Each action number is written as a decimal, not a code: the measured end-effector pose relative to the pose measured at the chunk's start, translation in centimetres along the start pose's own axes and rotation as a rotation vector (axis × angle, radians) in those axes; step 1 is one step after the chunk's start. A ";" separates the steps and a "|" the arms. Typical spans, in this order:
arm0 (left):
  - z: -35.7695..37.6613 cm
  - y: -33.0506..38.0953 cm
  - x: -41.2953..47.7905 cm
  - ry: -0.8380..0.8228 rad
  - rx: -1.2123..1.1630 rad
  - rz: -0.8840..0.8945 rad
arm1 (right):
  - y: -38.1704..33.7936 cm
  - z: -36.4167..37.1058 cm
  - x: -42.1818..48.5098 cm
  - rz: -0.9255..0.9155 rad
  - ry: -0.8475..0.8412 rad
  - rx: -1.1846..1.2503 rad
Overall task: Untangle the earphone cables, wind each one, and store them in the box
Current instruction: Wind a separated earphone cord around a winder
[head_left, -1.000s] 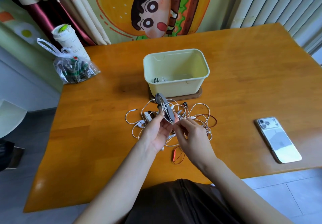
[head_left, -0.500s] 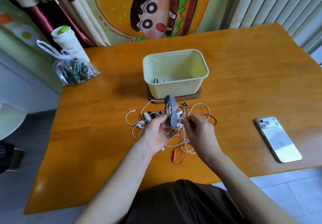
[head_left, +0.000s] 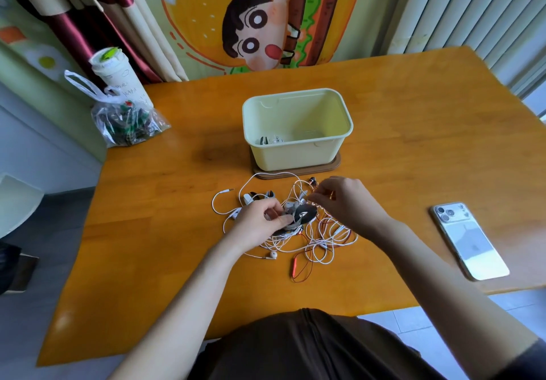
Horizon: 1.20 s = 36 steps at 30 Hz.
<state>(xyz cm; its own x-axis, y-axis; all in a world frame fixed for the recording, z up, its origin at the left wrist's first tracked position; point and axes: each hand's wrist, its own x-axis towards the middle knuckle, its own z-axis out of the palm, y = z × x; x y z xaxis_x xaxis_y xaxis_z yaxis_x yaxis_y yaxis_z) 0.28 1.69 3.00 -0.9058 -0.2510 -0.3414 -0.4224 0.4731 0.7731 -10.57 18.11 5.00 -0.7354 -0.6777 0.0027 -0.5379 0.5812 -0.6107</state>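
Both forearms bare, reaching fwd, converging. Left hand (head_left: 260, 221) low, palm down, fingers (head_left: 273, 212) curled shut on sth dark w/ thumb tucked under. Right hand (head_left: 345, 199) a bit higher and further fwd, wrist bent, thumb + index pinched tight together at their tips, other fingers loosely curled behind.

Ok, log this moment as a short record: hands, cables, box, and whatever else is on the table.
left hand: closed on a grey oval piece in the cable pile
right hand: fingertips pinching a thin cable above the pile
cables: white and red earphone leads tangled on the table, in front of the box
box: pale yellow, open, on a brown mat; some earphones already inside at its near left
phone: face down, near the right edge
plastic bag: far left corner, beside a white cup
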 end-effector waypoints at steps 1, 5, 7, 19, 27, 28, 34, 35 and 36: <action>0.1 -0.1 0.2 0.034 -0.003 0.006 | -0.2 0.1 0.1 0.011 0.015 0.008; 0.0 -0.1 0.3 0.113 -0.075 0.005 | -0.2 0.2 0.5 0.077 0.070 0.038; 0.0 -0.1 0.2 0.128 -0.094 0.007 | -0.1 0.3 0.5 0.081 0.077 0.049; 1.3 -0.1 1.0 0.267 -0.093 -0.057 | -1.9 1.5 -0.7 -0.005 0.101 0.063; 1.8 1.5 1.2 0.380 -0.599 -0.236 | -4.2 5.6 -3.3 -0.095 0.218 0.052; 1.7 1.9 1.3 0.381 -0.700 -0.290 | -4.4 5.9 -3.5 -0.104 0.223 0.044; 1.4 2.1 1.8 0.300 -0.945 -0.473 | -3.7 6.4 -3.8 -0.034 0.212 0.130; 1.5 2.2 1.7 0.285 -0.969 -0.492 | -3.5 6.3 -3.8 -0.024 0.208 0.137; 1.6 2.2 1.6 0.273 -0.998 -0.509 | -3.4 6.3 -3.9 -0.022 0.207 0.144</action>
<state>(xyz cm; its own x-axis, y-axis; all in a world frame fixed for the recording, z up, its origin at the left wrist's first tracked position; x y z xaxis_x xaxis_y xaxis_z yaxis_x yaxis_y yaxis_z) -2.14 3.67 3.33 -0.5493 -0.4528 -0.7024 -0.4127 -0.5839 0.6991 -3.27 15.97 2.04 -0.8007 -0.5743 0.1706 -0.5017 0.4871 -0.7149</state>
